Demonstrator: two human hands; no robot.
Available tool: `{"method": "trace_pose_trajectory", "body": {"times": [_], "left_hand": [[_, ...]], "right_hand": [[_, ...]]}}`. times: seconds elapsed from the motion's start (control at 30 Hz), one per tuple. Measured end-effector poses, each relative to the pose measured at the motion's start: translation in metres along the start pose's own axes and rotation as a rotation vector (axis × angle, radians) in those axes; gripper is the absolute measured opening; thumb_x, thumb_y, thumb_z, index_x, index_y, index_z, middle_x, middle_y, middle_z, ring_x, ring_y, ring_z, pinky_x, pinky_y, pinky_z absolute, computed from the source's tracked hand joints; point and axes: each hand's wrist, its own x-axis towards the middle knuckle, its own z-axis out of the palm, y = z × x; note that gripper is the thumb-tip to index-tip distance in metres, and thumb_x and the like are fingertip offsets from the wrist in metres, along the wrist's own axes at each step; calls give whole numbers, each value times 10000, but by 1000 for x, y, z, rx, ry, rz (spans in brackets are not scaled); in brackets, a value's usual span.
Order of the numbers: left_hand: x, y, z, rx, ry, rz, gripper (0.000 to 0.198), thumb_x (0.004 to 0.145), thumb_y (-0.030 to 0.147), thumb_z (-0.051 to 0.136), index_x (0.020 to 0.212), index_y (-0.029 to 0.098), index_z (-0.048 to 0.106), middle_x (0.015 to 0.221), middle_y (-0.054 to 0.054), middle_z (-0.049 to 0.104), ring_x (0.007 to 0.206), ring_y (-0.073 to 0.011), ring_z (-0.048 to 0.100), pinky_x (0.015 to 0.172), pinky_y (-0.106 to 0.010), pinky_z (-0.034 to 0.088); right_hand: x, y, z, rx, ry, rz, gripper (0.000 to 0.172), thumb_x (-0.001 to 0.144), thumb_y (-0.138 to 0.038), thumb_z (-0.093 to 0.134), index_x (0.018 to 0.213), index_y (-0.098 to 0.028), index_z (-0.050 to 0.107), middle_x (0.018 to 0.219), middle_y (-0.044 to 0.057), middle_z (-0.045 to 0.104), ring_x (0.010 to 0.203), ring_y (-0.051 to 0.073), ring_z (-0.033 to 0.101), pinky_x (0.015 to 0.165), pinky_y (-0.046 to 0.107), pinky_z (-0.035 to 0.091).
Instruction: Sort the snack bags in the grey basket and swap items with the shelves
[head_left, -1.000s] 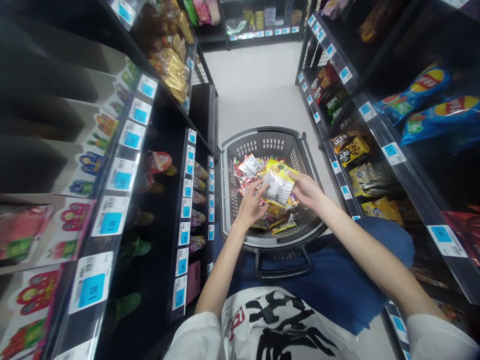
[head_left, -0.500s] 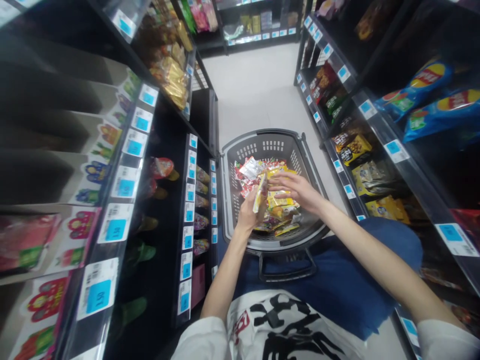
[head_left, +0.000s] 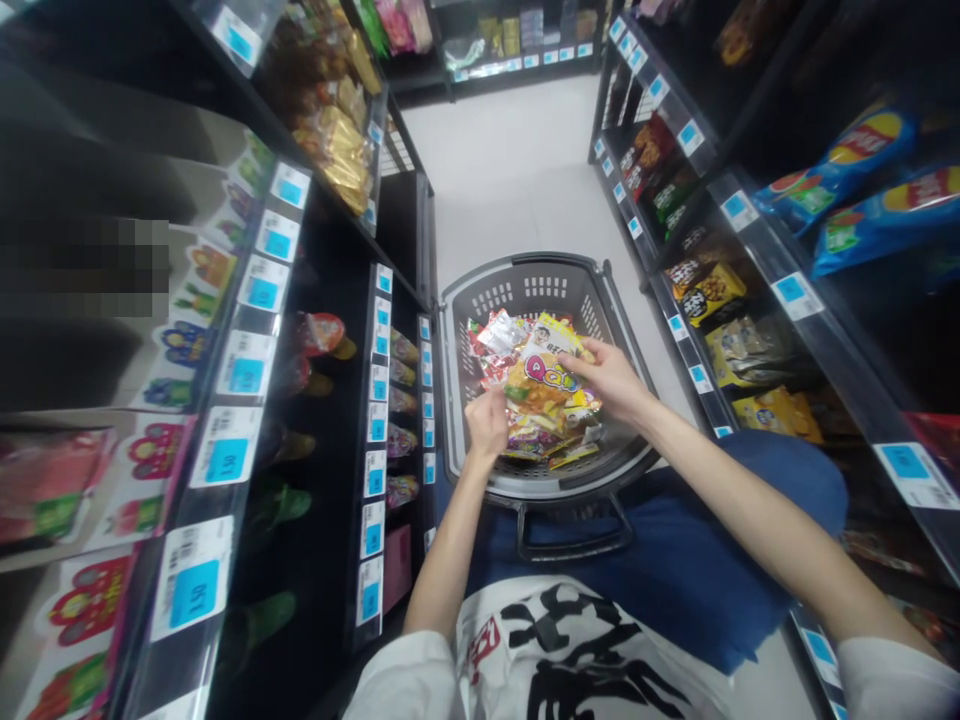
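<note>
Together, the left hand (head_left: pixel 487 422) and right hand (head_left: pixel 611 378) pinch a yellow printed snack packet (head_left: pixel 543 372) above the grey slotted plastic basket (head_left: pixel 465 330).

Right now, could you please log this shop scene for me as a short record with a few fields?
Setting: shop aisle, black shelves with blue price tags on both sides
Basket: grey plastic basket on the floor ahead, holding many snack packets
Right hand: right hand holds a yellow snack packet over the basket
Left hand: left hand grips the same packet's lower left edge
Nearby: blue crisp bags on the right-hand shelf
</note>
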Motion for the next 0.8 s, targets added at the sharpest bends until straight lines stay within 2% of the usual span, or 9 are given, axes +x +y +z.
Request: {"method": "trace_pose_trajectory", "body": {"times": [0.07,0.17,0.27,0.43,0.63,0.8], "left_hand": [[2,3,0,-26,-86,28,651,1115,521,351,590,187,542,504,-15,519,473,-125,496,527,-276,380],[4,10,0,-91,-233,83,627,1117,476,388,606,181,603,561,-25,614,497,-117,551,546,-265,403],[5,16,-1,-135,-313,112,560,1118,405,424,680,180,690,633,-25,695,513,-106,583,578,-248,437],[6,17,-1,-124,-341,120,470,1097,394,502,750,177,734,680,-25,730,569,-111,630,623,-240,458],[6,11,2,-95,-322,132,521,1100,411,467,681,182,675,630,-29,698,556,-124,621,614,-265,441],[7,14,1,-89,-289,111,564,1107,441,430,644,199,641,587,-30,670,529,-129,603,596,-280,434]], "right_hand": [[2,-3,-2,52,41,-20,551,546,-508,1006,898,-204,710,914,13,776,779,157,696,752,298,581],[6,-4,-6,105,101,-41,540,548,-496,1005,845,-205,660,857,-1,743,759,159,683,757,311,581],[8,-2,-9,120,137,-45,519,568,-472,997,817,-209,624,801,-16,707,725,154,662,723,310,572],[12,1,-10,124,184,-79,467,633,-383,964,879,-212,605,844,-19,697,761,151,657,772,325,570],[12,-2,-7,117,255,-136,387,678,-272,905,903,-218,596,862,-22,683,791,145,640,789,313,562],[8,-8,-6,134,259,-153,420,660,-266,911,950,-227,610,911,-11,707,843,163,660,820,332,591]]}}
